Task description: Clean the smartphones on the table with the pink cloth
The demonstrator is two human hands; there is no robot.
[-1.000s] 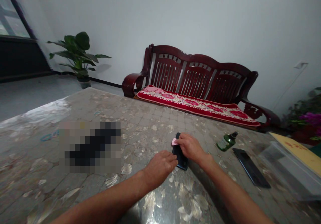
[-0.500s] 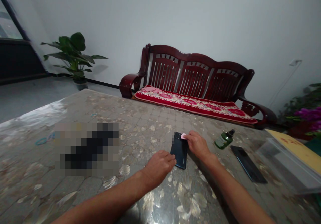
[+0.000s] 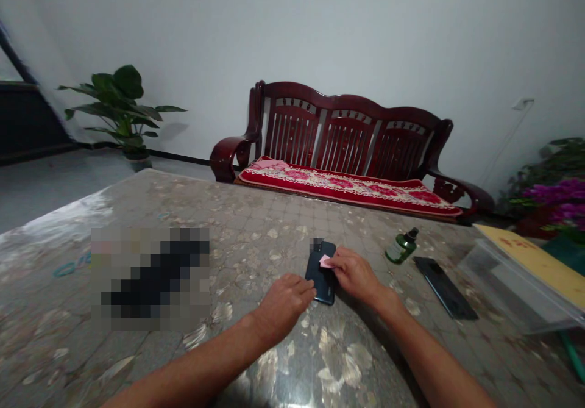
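A dark smartphone (image 3: 322, 286) lies back side up on the patterned tabletop (image 3: 256, 219), its camera end pointing away from me. My left hand (image 3: 289, 303) holds the phone at its lower left edge, the fingertips resting over that side. Pinched in the fingers of my right hand (image 3: 357, 274) is a small folded pink cloth (image 3: 326, 261), which touches the upper middle of the phone's back. Part of the phone's right side is hidden by the right hand. To the right stand a green pump bottle (image 3: 401, 248) and a second dark phone (image 3: 445, 287) lying flat.
A clear plastic box (image 3: 512, 286) with a yellow sheet (image 3: 530, 255) on top sits at the right. Left of my hands is a pixelated dark shape, with a light blue band (image 3: 64, 270) beside it. Beyond the table are a wooden bench (image 3: 347, 133) and a potted plant (image 3: 123, 112).
My right hand has slid the pink cloth from the phone's camera corner toward the middle of its back. The left hand keeps its hold. The view has turned slightly to the right.
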